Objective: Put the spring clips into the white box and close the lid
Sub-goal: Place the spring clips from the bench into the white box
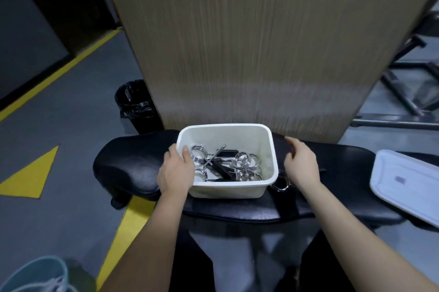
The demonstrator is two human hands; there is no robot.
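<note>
The white box (228, 188) is sitting mid-bench (123, 168), clips (199, 153) piling inside; a stray clip (281, 184) is lying just off its near right corner; the left hand (175, 172) is pinching the left wall; the right hand (300, 163) is hovering loose-fingered, holding nothing; the lid (408, 182) is waiting at the right end; steel coils probably being stiff and slippery, pinching across the ring looks safest.

Both bare arms reach forward from the bottom of the view and come closer together toward the hands. The left hand (177, 170) holds the left wall of the white box (225, 188). Its thumb hooks over the rim to the inside and its fingers lie on the outside. The right hand (301, 164) is just beside the box's right wall, back up, with its fingers loose, a little bent and holding nothing. Whether it touches anything cannot be told.
</note>
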